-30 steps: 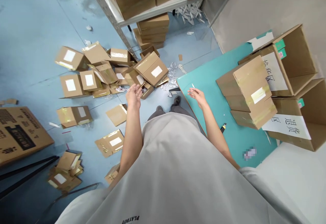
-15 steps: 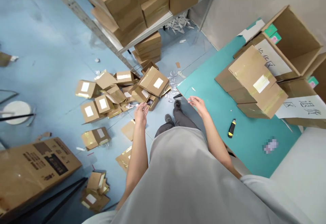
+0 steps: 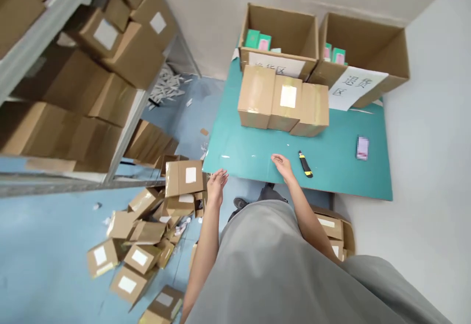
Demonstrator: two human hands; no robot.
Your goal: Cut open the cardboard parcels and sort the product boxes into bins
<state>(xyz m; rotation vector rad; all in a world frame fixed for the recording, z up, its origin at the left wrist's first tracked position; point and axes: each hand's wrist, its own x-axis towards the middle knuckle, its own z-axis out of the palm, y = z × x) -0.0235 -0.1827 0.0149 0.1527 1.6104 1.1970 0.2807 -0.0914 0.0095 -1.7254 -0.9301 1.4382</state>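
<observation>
My left hand (image 3: 217, 187) hangs by the table's front left corner with its fingers apart and nothing in it. Over the front edge of the green table (image 3: 250, 142) is my right hand (image 3: 282, 167), empty too, its fingers stretched out loosely. Just right of that hand lies a black and yellow utility knife (image 3: 305, 164). Farther back, three closed cardboard boxes stand side by side: a left one (image 3: 255, 93), a middle one (image 3: 283, 113) with a white label, and a right one (image 3: 314, 105). A pixelated flat object (image 3: 362, 148), perhaps a phone, rests at the right.
Two big open cartons, left (image 3: 283, 19) and right (image 3: 368, 34), hold small green boxes and carry handwritten paper signs. A shelf rack (image 3: 136, 118) full of boxes stands left. Opened boxes (image 3: 147, 233) litter the floor; a carton (image 3: 349, 230) sits below the table's front edge.
My view has swung right from the floor pile toward the table, so the three boxes and both cartons now face me. Both hands have come round with my body, still empty.
</observation>
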